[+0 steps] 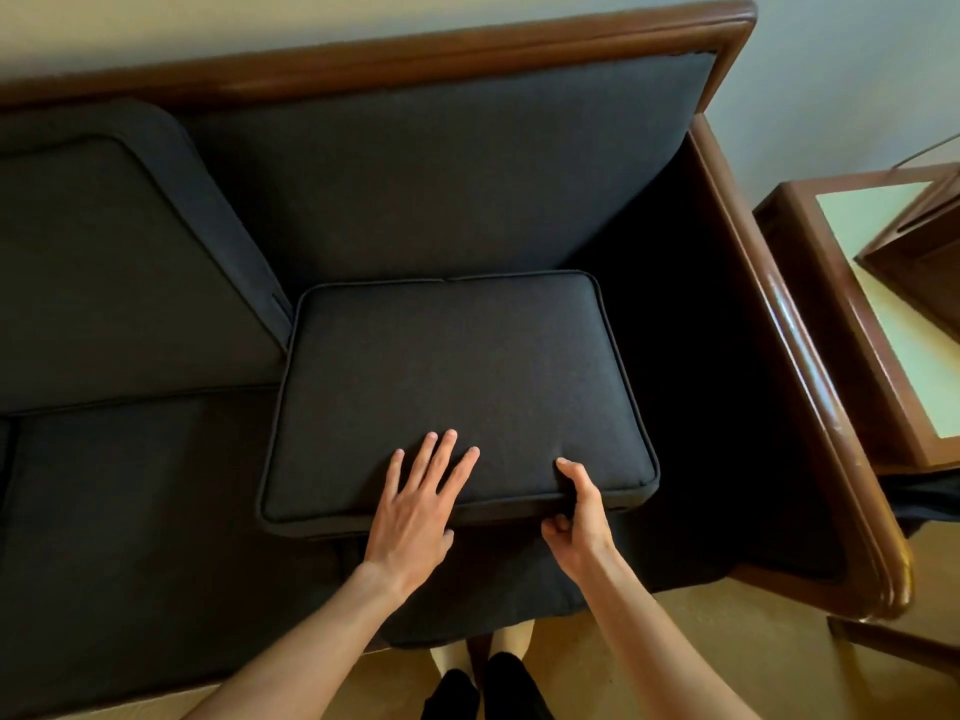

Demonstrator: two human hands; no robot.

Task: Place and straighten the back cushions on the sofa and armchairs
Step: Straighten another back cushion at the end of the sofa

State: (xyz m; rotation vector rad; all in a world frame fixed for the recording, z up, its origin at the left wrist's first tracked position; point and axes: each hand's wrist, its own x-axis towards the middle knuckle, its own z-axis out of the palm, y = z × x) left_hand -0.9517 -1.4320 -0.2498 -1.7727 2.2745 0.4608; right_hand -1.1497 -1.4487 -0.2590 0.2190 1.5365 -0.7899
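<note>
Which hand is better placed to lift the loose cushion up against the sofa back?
The right hand: it already grips the near edge of the cushion, thumb on top. The left hand only lies flat on it.

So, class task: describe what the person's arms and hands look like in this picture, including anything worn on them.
Both forearms are bare up to the frame edge: no sleeves in view. The left hand and the right hand wear no gloves, and no rings, watch or bracelets are visible. The nails are short and look unpainted. No markings show.
</note>
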